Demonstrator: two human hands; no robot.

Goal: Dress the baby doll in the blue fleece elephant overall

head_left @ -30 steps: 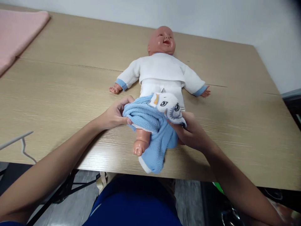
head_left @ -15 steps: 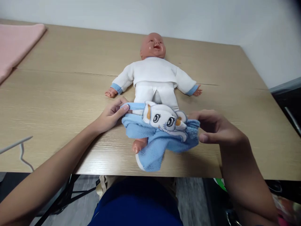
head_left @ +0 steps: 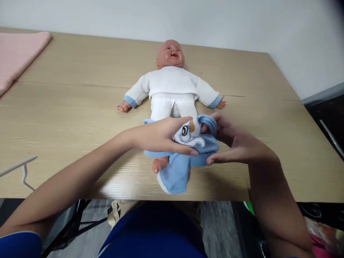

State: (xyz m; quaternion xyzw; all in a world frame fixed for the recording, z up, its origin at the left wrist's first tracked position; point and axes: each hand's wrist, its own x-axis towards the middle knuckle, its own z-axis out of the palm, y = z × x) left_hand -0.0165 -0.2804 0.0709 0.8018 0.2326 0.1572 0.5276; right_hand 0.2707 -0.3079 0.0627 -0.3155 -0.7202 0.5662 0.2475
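A baby doll in a white top and white bottoms lies on its back, head away from me. Around its lower legs are blue fleece baby pants, bunched up, with a white cartoon animal face on the front. One bare doll foot sticks out on the left; the other foot is hidden. My left hand reaches across the pants and grips the fabric beside the face, thumb in front. At the right side of the waistband, my right hand holds the cloth, its fingers partly hidden behind it.
The doll lies on a wooden table that meets a white wall at the back. A folded pink cloth is at the far left. A pale hanger-like rod lies near the front left edge.
My left hand has moved right, from the waistband's left end to over the animal face. My right hand has shifted slightly left, and the waistband's right side is now gathered up.
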